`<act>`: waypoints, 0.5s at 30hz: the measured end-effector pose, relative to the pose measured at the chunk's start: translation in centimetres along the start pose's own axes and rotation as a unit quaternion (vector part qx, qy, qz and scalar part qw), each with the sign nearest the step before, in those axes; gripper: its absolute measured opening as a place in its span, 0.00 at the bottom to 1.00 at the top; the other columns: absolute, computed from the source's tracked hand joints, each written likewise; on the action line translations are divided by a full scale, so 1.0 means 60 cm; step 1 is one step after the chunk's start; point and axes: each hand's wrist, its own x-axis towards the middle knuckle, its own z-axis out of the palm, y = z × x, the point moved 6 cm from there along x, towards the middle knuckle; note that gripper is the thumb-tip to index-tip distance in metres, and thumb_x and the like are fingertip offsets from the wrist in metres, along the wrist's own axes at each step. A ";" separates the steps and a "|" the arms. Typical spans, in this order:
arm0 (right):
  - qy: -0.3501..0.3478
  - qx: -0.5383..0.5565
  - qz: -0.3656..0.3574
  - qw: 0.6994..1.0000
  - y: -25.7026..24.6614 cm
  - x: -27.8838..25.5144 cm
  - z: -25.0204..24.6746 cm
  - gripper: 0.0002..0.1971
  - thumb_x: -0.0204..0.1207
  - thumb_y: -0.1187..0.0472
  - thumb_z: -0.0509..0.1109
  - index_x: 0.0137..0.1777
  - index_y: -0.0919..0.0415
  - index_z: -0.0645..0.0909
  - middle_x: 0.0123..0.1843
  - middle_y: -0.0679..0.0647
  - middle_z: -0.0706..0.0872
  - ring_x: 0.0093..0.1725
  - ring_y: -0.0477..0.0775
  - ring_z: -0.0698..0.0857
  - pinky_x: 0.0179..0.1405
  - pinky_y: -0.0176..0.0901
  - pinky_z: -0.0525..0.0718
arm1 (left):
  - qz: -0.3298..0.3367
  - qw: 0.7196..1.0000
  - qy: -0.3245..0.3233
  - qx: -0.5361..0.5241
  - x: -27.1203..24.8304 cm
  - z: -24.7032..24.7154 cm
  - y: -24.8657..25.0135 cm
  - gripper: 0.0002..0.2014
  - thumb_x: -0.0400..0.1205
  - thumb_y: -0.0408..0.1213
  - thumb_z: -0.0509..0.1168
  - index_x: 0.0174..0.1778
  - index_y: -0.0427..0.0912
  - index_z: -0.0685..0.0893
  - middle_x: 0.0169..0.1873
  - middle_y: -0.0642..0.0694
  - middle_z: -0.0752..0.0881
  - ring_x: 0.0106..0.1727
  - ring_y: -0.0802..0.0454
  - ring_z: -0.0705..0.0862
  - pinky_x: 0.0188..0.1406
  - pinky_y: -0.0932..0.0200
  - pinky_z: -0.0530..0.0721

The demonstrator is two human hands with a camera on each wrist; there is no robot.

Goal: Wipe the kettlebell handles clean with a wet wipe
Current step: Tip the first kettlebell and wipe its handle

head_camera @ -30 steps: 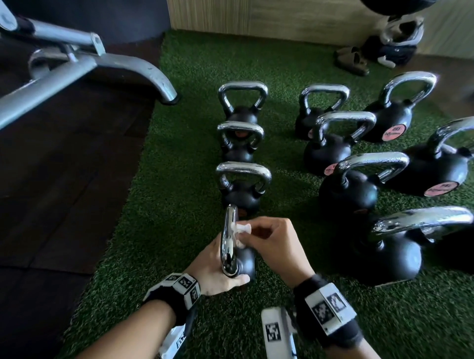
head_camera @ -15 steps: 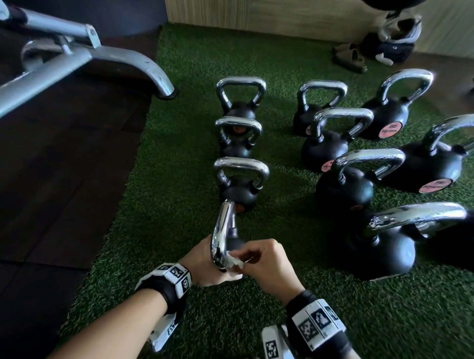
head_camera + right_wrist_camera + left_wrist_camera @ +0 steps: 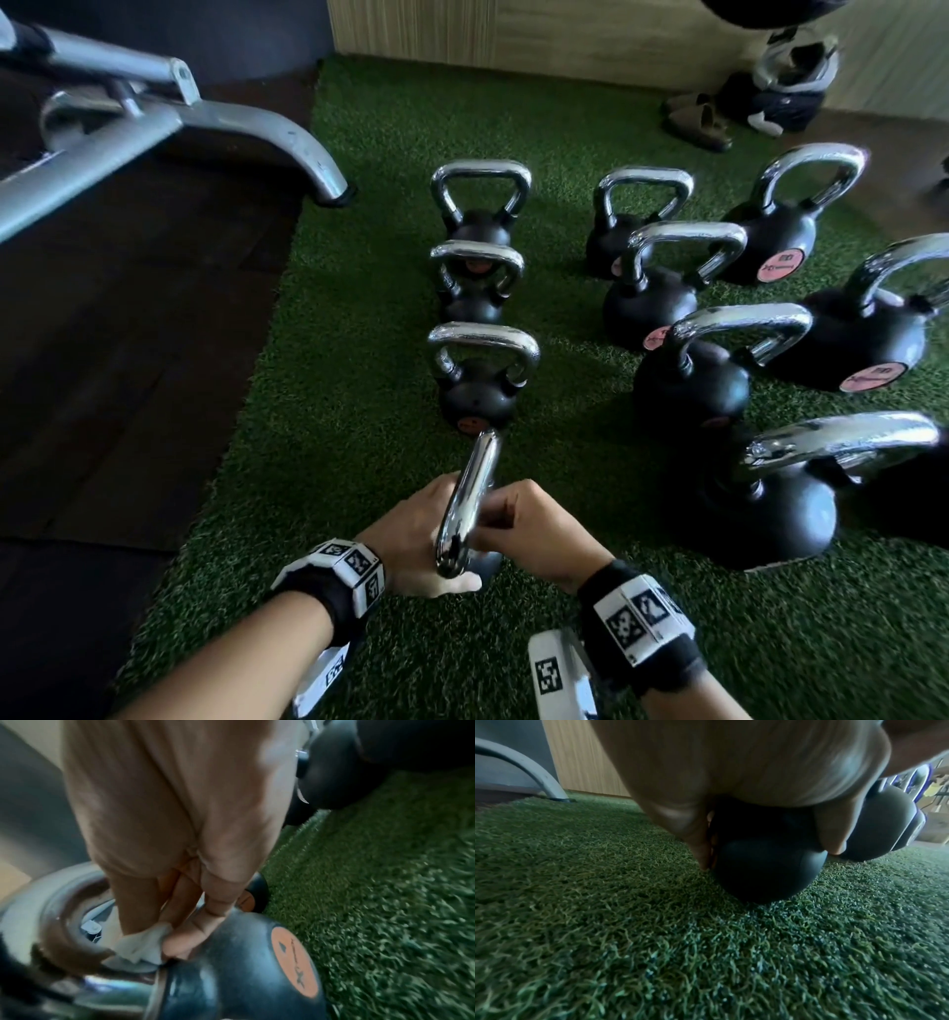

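Observation:
The nearest small kettlebell (image 3: 767, 870) stands on green turf, its chrome handle (image 3: 470, 506) edge-on in the head view. My left hand (image 3: 411, 545) grips the black body from the left, thumb and fingers around it. My right hand (image 3: 534, 529) pinches a white wet wipe (image 3: 144, 945) against the handle's base, where chrome meets the black ball (image 3: 231, 973). In the head view the wipe is hidden behind the handle and my fingers. An orange label (image 3: 293, 961) marks the ball's side.
Ahead, three small kettlebells (image 3: 482, 370) stand in a line. Several larger kettlebells (image 3: 770, 493) crowd the right side. A grey machine leg (image 3: 287, 139) ends at the turf's left edge, beside dark flooring (image 3: 128, 360). Sandals (image 3: 698, 121) lie at the far right.
My right hand slid the wipe from the handle's top down to its base. The handle's top swung to the right and away from me. My left hand kept its grip on the body.

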 end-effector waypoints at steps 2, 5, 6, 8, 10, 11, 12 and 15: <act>-0.011 0.038 0.003 0.999 -0.002 0.002 0.005 0.05 0.77 0.71 0.77 0.49 0.63 0.92 0.43 0.51 0.94 0.42 0.43 0.90 0.44 0.35 0.85 | -0.007 1.000 0.011 -0.011 0.000 -0.001 -0.004 0.50 0.65 0.62 0.77 0.81 0.60 0.60 0.73 0.57 0.71 0.72 0.58 0.77 0.72 0.49 0.81; -0.044 0.193 0.025 0.980 0.004 -0.002 0.017 0.10 0.80 0.73 0.73 0.60 0.72 0.87 0.55 0.64 0.93 0.53 0.59 0.91 0.58 0.49 0.89 | 0.013 0.999 0.018 -0.034 -0.002 0.004 -0.013 0.55 0.63 0.57 0.82 0.80 0.70 0.54 0.76 0.57 0.73 0.74 0.59 0.79 0.72 0.48 0.83; -0.053 0.244 0.036 0.968 0.010 -0.006 0.020 0.12 0.80 0.73 0.73 0.62 0.75 0.84 0.56 0.67 0.91 0.53 0.61 0.91 0.58 0.51 0.90 | 0.026 0.999 0.007 -0.031 -0.002 0.010 -0.014 0.53 0.64 0.57 0.82 0.80 0.72 0.55 0.78 0.55 0.72 0.77 0.57 0.77 0.74 0.47 0.81; -0.065 0.345 0.049 0.935 0.017 -0.014 0.026 0.14 0.81 0.71 0.72 0.64 0.77 0.81 0.55 0.68 0.90 0.49 0.60 0.91 0.54 0.51 0.91 | 0.065 0.996 -0.012 0.060 0.000 0.018 -0.006 0.40 0.69 0.60 0.77 0.76 0.69 0.65 0.82 0.52 0.66 0.83 0.53 0.67 0.80 0.48 0.75; -0.049 0.425 0.048 0.903 0.019 -0.013 0.024 0.11 0.81 0.71 0.71 0.62 0.74 0.83 0.53 0.68 0.91 0.47 0.59 0.93 0.50 0.51 0.92 | 0.094 0.990 0.008 0.101 0.000 0.012 0.011 0.32 0.71 0.60 0.74 0.72 0.66 0.73 0.80 0.58 0.65 0.83 0.61 0.59 0.83 0.52 0.70; -0.026 0.456 0.049 0.888 0.021 -0.009 0.019 0.10 0.81 0.72 0.70 0.60 0.73 0.84 0.53 0.68 0.91 0.47 0.60 0.93 0.50 0.51 0.92 | 0.115 0.989 0.036 0.088 -0.001 0.000 0.026 0.32 0.71 0.56 0.76 0.71 0.66 0.73 0.76 0.65 0.67 0.81 0.70 0.58 0.82 0.59 0.68; 0.002 0.478 0.049 0.877 0.026 -0.003 0.015 0.11 0.80 0.73 0.70 0.60 0.73 0.85 0.53 0.69 0.91 0.47 0.60 0.93 0.52 0.50 0.93 | 0.134 0.986 0.063 0.069 -0.002 -0.012 0.043 0.33 0.70 0.52 0.78 0.69 0.66 0.71 0.72 0.73 0.69 0.77 0.79 0.57 0.80 0.70 0.65; 0.048 0.515 0.046 0.854 0.032 0.001 0.012 0.14 0.76 0.75 0.71 0.61 0.75 0.84 0.54 0.71 0.90 0.49 0.61 0.93 0.51 0.47 0.93 | 0.151 0.985 0.082 0.028 -0.010 -0.019 0.055 0.36 0.68 0.42 0.81 0.67 0.61 0.69 0.68 0.81 0.67 0.70 0.82 0.67 0.74 0.83 0.59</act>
